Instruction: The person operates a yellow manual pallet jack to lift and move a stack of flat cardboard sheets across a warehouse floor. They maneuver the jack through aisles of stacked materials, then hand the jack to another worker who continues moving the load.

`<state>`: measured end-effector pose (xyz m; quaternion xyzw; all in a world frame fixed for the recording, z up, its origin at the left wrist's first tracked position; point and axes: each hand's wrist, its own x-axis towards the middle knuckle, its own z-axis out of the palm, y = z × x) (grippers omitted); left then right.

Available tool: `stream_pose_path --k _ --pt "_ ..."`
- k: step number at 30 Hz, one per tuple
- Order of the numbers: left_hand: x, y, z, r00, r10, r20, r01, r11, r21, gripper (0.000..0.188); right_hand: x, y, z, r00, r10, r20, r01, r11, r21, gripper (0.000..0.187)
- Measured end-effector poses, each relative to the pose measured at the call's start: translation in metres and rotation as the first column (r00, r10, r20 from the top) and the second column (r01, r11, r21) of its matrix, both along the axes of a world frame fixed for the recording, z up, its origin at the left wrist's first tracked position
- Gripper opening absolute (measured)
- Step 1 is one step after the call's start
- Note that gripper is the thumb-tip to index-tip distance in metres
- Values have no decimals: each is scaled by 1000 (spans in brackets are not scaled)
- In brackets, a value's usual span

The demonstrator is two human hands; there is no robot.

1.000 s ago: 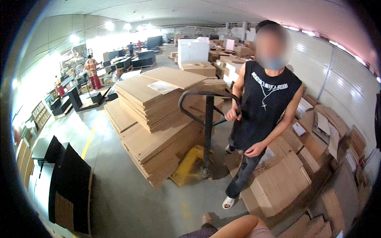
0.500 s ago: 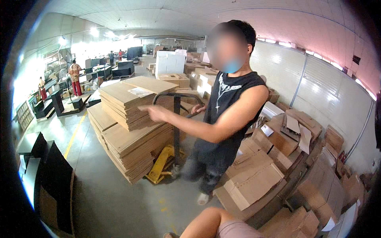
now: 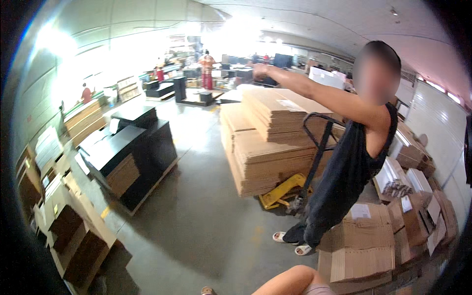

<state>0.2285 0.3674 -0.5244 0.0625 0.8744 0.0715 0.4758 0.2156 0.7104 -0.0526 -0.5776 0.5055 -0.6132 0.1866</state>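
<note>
Neither of my hands is in the picture. At the lower edge a bare bent leg (image 3: 290, 281) of mine shows, with pale shorts. In front of me a person in a dark sleeveless top (image 3: 339, 169) stands beside a yellow pallet truck (image 3: 282, 191). One arm of this person is stretched out to the left, its hand (image 3: 260, 72) pointing past the load; the other hand is hidden. Flat brown cardboard sheets (image 3: 275, 150) are piled high on the pallet truck, a smaller stack on top of a wider one. Its dark handle (image 3: 319, 147) leans near the person.
Black panels (image 3: 147, 147) stand stacked at left on the grey floor (image 3: 196, 236). Nearer left are brown boards (image 3: 81, 236). Flattened cartons (image 3: 366, 246) and white bundled pieces (image 3: 392, 178) line the right wall. Farther back, another person (image 3: 206, 69) stands among dark furniture parts.
My view has turned left, so the load and the person sit farther right. The person's arm has risen from beside the cardboard to point left, and the person has turned that way.
</note>
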Motion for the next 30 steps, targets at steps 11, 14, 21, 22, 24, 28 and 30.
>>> stream_pose_path --k 11,14,21,22,24,28,30 --pt "-31 -145 92 938 7 -348 92 959 268 43 45 0 -222 560 -808 -183 741 390 547 16" --pt "29 -169 88 968 135 -213 -83 968 237 51 107 15 -379 271 -861 -431 781 -65 621 26" --pt "-35 -169 78 954 273 -123 -249 951 185 47 298 -69 -461 -74 -995 65 232 47 972 32" --pt "-41 -169 81 954 271 -130 -246 952 182 46 299 -73 -456 -95 -993 77 232 54 971 32" --pt "-53 -154 82 952 273 -135 -242 947 209 45 297 -65 -443 -111 -991 74 229 47 972 31" --pt "-71 -131 95 947 279 -161 -228 933 279 43 277 -50 -422 -89 -994 60 231 38 972 29" --pt "-73 -121 98 945 283 -163 -223 924 312 42 264 -37 -416 -69 -997 45 230 28 973 28"
